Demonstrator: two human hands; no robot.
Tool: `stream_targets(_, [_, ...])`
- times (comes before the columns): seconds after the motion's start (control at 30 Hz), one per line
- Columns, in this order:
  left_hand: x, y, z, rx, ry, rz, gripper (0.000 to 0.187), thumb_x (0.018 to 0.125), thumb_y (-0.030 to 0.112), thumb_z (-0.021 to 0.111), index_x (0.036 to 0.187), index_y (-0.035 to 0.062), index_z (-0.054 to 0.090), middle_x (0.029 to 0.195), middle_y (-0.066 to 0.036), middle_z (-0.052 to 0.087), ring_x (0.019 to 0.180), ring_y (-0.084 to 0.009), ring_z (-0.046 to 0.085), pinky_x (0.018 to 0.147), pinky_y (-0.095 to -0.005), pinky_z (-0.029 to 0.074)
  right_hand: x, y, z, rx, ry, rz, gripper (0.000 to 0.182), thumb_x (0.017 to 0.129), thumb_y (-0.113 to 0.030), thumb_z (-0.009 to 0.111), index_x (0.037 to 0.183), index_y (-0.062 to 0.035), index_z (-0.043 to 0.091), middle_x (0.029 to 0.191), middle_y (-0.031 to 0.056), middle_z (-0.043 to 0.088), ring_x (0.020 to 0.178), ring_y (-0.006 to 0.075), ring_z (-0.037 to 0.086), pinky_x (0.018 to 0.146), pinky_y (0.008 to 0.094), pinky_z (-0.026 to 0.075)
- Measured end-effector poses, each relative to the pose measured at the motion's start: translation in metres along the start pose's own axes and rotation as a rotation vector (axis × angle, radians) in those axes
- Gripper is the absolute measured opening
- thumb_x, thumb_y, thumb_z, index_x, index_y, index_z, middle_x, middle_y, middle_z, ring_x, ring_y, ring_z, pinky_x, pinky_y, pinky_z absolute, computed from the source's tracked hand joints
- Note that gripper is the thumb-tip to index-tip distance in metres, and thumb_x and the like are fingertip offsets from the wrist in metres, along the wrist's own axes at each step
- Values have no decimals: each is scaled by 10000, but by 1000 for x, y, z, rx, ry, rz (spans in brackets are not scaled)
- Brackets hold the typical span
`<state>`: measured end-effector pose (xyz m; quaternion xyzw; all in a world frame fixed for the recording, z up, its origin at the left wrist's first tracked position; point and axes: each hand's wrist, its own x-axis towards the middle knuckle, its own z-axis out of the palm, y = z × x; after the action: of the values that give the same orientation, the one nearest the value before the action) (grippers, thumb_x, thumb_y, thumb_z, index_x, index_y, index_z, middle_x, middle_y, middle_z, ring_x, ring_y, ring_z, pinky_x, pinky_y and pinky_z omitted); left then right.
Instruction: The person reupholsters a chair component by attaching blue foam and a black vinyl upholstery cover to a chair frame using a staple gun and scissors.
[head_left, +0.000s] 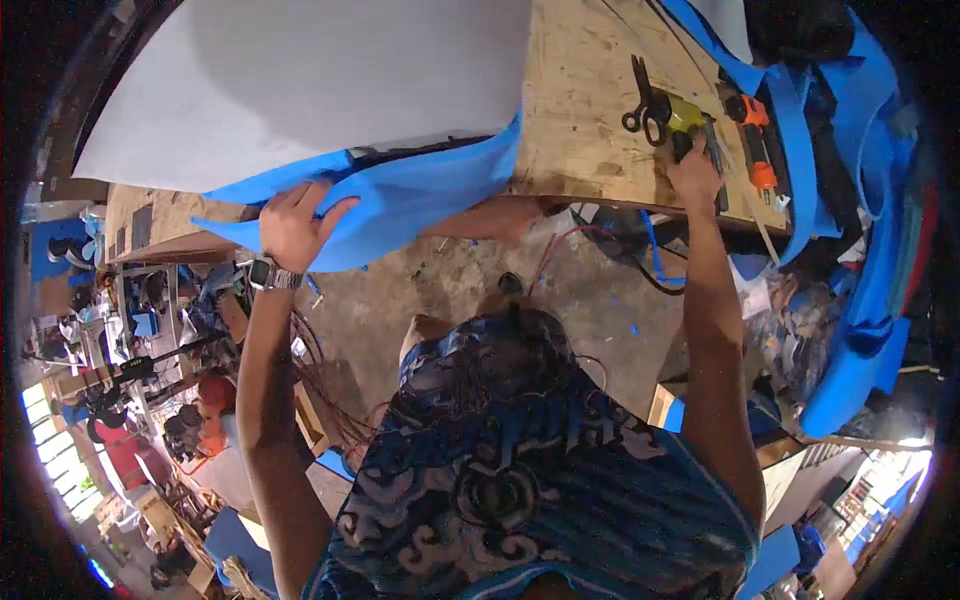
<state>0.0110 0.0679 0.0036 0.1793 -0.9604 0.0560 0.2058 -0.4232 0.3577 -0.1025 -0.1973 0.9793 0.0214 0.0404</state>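
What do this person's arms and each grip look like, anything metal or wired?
Nothing robotic: the left grip and right grip are human hands without gloves. A watch with a squarish dark face and metal-looking band sits on the left; none shows on the right. Both arms are sleeveless, with no cables visible on them.

Blue sheet [425, 195]: thin, bendy, curved edge, L fingers [300, 196] on its L part; pointed tip just L of them, broad part sagging to their R, narrowing at far end. Yellow-green tool [684, 112] w/ dark parts: lying just beyond R fingers [699, 150], which reach its near end; grip unclear.
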Motion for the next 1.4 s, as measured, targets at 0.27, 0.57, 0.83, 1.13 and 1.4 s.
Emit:
stream_targets(0.27, [2, 87, 12, -367, -2, -33, 351, 696, 373, 689, 821, 56, 602, 696, -98, 601, 566, -291, 567, 508, -377, 438, 44, 28, 24, 117, -87, -86, 702, 699, -361, 621, 1199, 77, 394, 932, 238, 603, 957, 339, 569, 812, 389, 464])
stream_targets(0.57, [-3, 32, 23, -249, 147, 112, 238, 731, 232, 685, 644, 70, 533, 613, -86, 560, 475, -282, 528, 411, -357, 391, -225, -48, -10, 1476, 230, -234, 251, 739, -78, 634, 965, -8, 550, 897, 64, 613, 782, 147, 569, 730, 300, 447])
stream_targets(0.83, [12, -11, 36, -190, 191, 179, 196, 763, 204, 655, 667, 71, 548, 610, -92, 556, 473, -301, 519, 398, -361, 381, -259, -152, 11, 1223, 530, -471, 150, 750, -101, 641, 859, -10, 593, 809, 65, 597, 738, 174, 566, 659, 303, 452])
stream_targets(1.13, [11, -14, 28, -238, 230, 249, 189, 774, 201, 645, 674, 69, 554, 591, -87, 548, 466, -280, 511, 397, -354, 372, -262, -175, 22, 1297, 535, -637, 147, 731, -78, 632, 868, -31, 609, 844, 116, 612, 783, 278, 583, 686, 355, 455])
stream_targets(1.4, [17, -24, 33, -266, 243, 269, 196, 787, 179, 633, 661, 62, 539, 574, -91, 530, 456, -288, 498, 395, -356, 366, -261, -193, 17, 1210, 590, -540, 174, 743, -81, 627, 907, -31, 598, 869, 129, 603, 790, 295, 578, 694, 355, 454])
